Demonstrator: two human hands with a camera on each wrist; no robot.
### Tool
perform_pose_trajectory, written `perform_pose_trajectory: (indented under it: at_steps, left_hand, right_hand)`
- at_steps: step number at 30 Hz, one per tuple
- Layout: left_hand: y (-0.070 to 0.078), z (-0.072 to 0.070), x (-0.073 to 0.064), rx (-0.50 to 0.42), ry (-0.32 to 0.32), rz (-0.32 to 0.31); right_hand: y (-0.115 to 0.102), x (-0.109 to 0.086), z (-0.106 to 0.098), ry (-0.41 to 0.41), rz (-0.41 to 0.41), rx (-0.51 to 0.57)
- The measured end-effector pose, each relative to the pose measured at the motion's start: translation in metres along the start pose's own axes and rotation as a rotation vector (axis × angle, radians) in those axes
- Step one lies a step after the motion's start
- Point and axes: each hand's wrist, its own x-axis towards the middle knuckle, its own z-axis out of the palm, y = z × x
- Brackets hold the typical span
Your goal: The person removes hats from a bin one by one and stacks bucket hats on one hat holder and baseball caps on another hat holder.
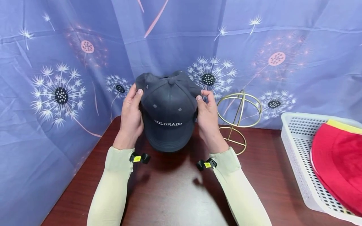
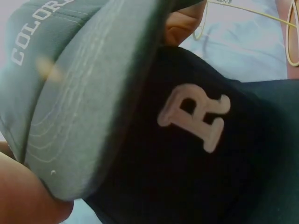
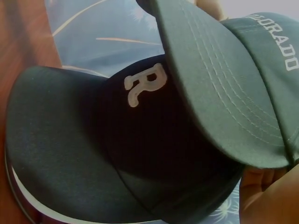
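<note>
A dark grey-blue baseball cap (image 1: 169, 100) with COLORADO lettering is held up between both hands, brim toward the person. My left hand (image 1: 131, 116) pinches its left side, thumb on the outside. On the opposite side my right hand (image 1: 208, 117) grips the cap edge the same way. Close below the brim, both wrist views show a second, darker cap (image 3: 56, 140) with a pale letter R on its front. That lower cap is hidden under the upper one in the head view.
To the right of the hands stands a gold wire hat stand (image 1: 238, 125). A white plastic basket (image 1: 295, 163) at the far right holds a red hat (image 1: 339, 166) and something yellow. Behind the brown table (image 1: 169, 194) hangs a blue dandelion-print curtain (image 1: 169, 47).
</note>
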Motion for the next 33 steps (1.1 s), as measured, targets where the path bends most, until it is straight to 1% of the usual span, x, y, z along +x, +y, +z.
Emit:
perform_pose_trajectory:
  at_steps: [5,10,17,22,24,28,33]
  left_hand:
    - [-0.002,-0.006,0.002,0.0,0.046,-0.056]
    - [-0.005,-0.01,0.003,0.024,0.1,-0.102]
    - [-0.009,-0.015,0.004,0.059,0.13,-0.138]
    - [-0.01,-0.017,0.004,0.079,0.194,-0.203]
    - [-0.012,-0.018,0.005,0.098,0.224,-0.23]
    - [-0.016,-0.02,0.006,0.174,0.273,-0.255]
    - [-0.018,-0.023,0.006,0.25,0.309,-0.285]
  right_hand:
    - [0.006,0.003,0.0,0.017,0.045,-0.024]
    - [0.01,0.006,0.001,0.043,0.074,-0.055]
    - [0.017,0.01,-0.001,0.076,0.112,-0.08]
    - [0.023,0.011,-0.002,0.096,0.12,-0.114]
    - [0.026,0.011,-0.002,0.102,0.124,-0.122]
    - [0.029,0.011,-0.002,0.108,0.124,-0.132]
    - [0.031,0.011,-0.003,0.118,0.128,-0.13]
